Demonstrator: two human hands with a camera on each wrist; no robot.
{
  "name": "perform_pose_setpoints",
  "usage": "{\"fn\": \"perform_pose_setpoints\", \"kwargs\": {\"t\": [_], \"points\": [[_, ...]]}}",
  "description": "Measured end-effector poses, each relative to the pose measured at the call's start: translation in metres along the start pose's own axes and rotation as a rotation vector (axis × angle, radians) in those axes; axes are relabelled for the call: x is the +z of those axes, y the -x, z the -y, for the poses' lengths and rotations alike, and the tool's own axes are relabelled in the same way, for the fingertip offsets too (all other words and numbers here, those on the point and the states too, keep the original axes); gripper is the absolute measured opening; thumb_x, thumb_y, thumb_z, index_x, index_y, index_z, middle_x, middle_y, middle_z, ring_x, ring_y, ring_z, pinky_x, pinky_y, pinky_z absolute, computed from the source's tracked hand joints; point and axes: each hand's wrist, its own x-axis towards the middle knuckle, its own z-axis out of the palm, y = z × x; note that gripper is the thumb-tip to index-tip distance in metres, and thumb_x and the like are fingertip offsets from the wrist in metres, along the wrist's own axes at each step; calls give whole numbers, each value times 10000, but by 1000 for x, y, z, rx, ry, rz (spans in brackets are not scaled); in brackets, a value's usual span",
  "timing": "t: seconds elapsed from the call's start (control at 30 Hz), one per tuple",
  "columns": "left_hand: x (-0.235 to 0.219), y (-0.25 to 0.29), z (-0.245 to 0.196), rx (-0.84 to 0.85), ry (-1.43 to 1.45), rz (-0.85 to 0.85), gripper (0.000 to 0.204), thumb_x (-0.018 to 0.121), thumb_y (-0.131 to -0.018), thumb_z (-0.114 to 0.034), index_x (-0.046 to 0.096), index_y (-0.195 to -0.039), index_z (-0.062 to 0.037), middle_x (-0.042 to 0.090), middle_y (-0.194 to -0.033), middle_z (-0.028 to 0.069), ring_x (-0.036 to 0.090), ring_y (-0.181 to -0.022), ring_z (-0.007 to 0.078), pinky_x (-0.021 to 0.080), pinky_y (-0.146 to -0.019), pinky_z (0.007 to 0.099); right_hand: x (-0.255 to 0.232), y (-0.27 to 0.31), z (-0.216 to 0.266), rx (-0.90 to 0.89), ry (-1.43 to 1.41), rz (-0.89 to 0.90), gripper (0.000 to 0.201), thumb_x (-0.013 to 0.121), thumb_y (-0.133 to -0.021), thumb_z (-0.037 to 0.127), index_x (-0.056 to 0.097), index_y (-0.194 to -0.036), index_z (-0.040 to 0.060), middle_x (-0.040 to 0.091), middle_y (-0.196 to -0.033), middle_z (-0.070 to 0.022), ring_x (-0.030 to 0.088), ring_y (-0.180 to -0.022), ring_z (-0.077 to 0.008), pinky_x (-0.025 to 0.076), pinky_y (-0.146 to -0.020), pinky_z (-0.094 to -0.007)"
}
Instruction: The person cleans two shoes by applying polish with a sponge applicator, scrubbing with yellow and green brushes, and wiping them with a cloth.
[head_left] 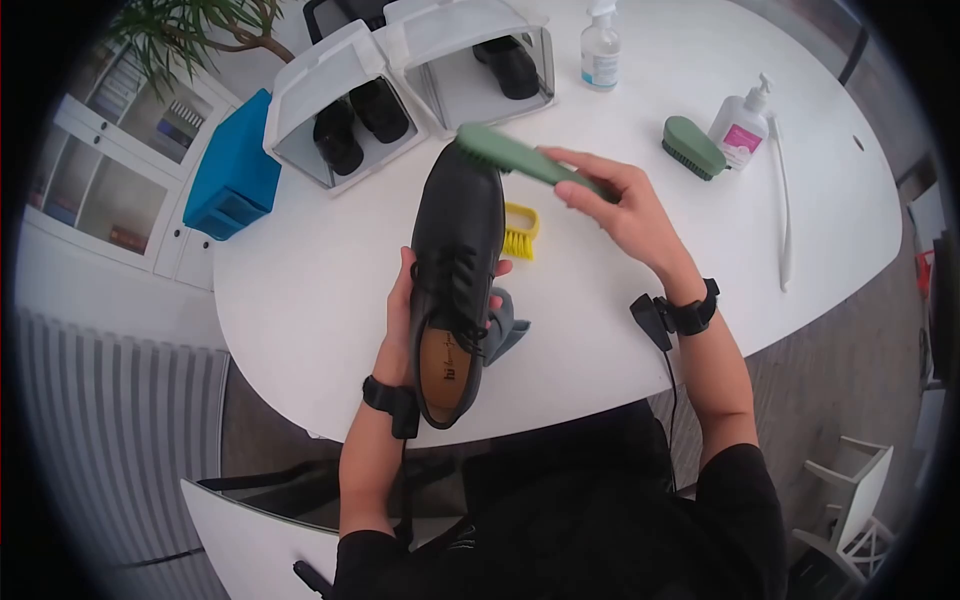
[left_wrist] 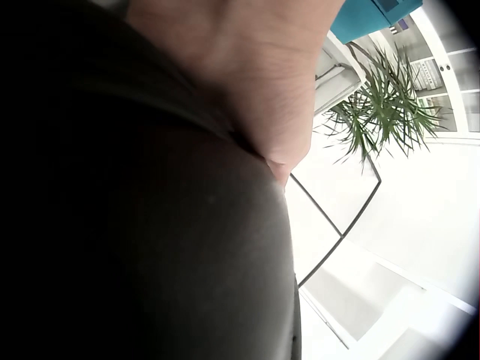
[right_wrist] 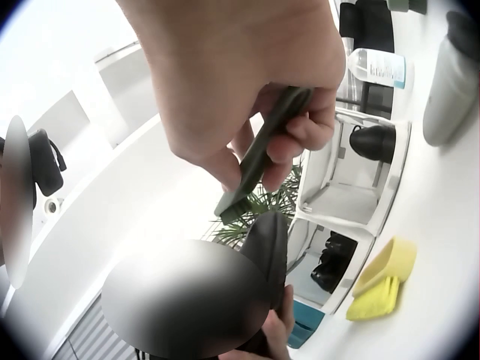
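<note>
A black lace-up shoe (head_left: 440, 215) is held above the table's near part, toe away from the person, its tan insole showing. My left hand (head_left: 398, 305) grips it from below and the sides; in the left wrist view the dark shoe (left_wrist: 202, 247) hides the fingers of that hand (left_wrist: 255, 67). The right hand (head_left: 635, 215) holds the handle of a long green brush (head_left: 515, 155), bristles down at the shoe's toe. In the right wrist view, fingers of the right hand (right_wrist: 255, 82) curl round the brush handle (right_wrist: 266, 142). Whether bristles touch leather, I cannot tell.
A yellow brush (head_left: 520, 230) and a grey cloth (head_left: 505, 325) lie by the shoe. Behind stand two clear-fronted boxes (head_left: 350, 185) with black shoes and a blue box (head_left: 235, 165). Rightward are a second green brush (head_left: 692, 148), two pump bottles (head_left: 742, 130) and a white stick (head_left: 783, 220).
</note>
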Motion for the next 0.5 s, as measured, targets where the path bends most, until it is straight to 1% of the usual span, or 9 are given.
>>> {"fn": "perform_pose_setpoints", "kwargs": {"t": [0.03,0.1,0.17,0.2,0.3,0.37,0.4,0.43,0.5], "points": [[-4,-2,0,6,28,52,981,343,-1044,-760,327,-1610,41,567,-1457,311,748,-926,288,668,-781,374,5,0,-1,-132,-119,29,416,763,-987,266,725,-1369,107,778,-991,-119,614,-760,-170,533,-774,-315],[-12,-5,2,8,51,103,985,361,-1042,-758,321,-1608,47,555,-1464,323,749,-925,289,670,-767,375,4,0,2,-105,-31,14,418,758,-992,253,716,-1380,103,782,-1047,-121,623,-800,-163,535,-805,-310],[-20,-6,5,7,74,46,1036,418,-1014,-778,327,-1588,81,535,-1448,367,746,-807,313,671,-672,410,0,-4,7,145,160,-33,419,749,-1000,246,705,-1393,107,777,-1136,-123,640,-877,-165,537,-863,-307],[-20,-6,4,8,71,47,1036,418,-1014,-778,327,-1588,81,535,-1448,367,746,-807,313,671,-672,410,1,-2,7,143,159,-34,419,749,-1000,246,705,-1393,107,777,-1136,-123,640,-877,-165,537,-863,-307],[-20,-9,3,47,85,137,994,426,-1032,-743,317,-1596,69,525,-1463,369,753,-903,301,683,-731,374,7,3,1,88,4,-39,422,739,-1004,234,694,-1404,104,780,-1149,-131,671,-902,-190,544,-878,-320],[-23,-8,1,6,186,134,1005,429,-1027,-748,313,-1594,74,510,-1470,379,756,-881,318,684,-713,392,19,4,-6,-193,-80,6,422,731,-1007,222,686,-1409,101,786,-1125,-140,704,-904,-206,555,-883,-325],[-23,-7,0,8,183,131,1005,429,-1027,-748,313,-1594,74,510,-1470,379,756,-881,318,684,-713,392,20,3,-5,-185,-44,11,421,724,-1009,208,680,-1413,98,781,-1168,-153,725,-969,-223,555,-922,-330],[-23,-5,0,25,227,103,1009,431,-1026,-749,307,-1595,75,507,-1470,382,757,-872,324,683,-699,397,19,1,-6,-186,-48,11,421,724,-1009,208,680,-1413,98,781,-1168,-153,725,-969,-223,555,-922,-330],[-26,-2,1,47,269,76,1013,432,-1025,-750,302,-1596,76,504,-1470,384,758,-864,331,682,-686,402,12,-1,-9,4,39,-75,420,725,-1006,207,680,-1409,96,763,-1236,-160,718,-1059,-238,540,-973,-342]]}}
